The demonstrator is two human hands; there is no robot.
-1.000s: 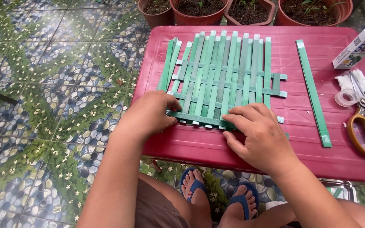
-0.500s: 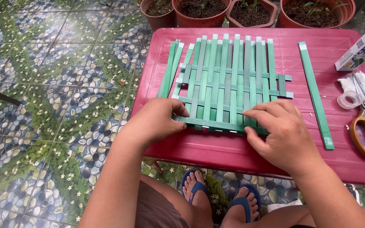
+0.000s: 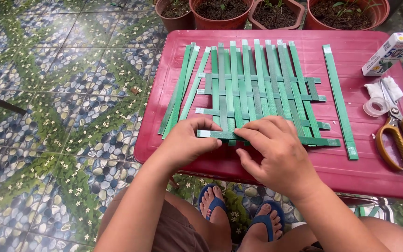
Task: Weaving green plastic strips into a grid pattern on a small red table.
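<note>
1. A woven mat of green strips [image 3: 257, 88] lies on the red bench [image 3: 383, 172].
2. The left hand [image 3: 187, 142] pinches the left end of the nearest cross strip [image 3: 276, 138]; the right hand [image 3: 276, 151] presses on its middle.
3. Loose green strips [image 3: 180, 88] lie left of the mat, and a single strip [image 3: 339, 100] lies right of it.
4. Yellow-handled scissors [image 3: 399, 135], a tape roll [image 3: 375, 107] and a small box [image 3: 389, 52] sit at the right edge.
5. Plant pots [image 3: 220, 11] stand on the far side.
</note>
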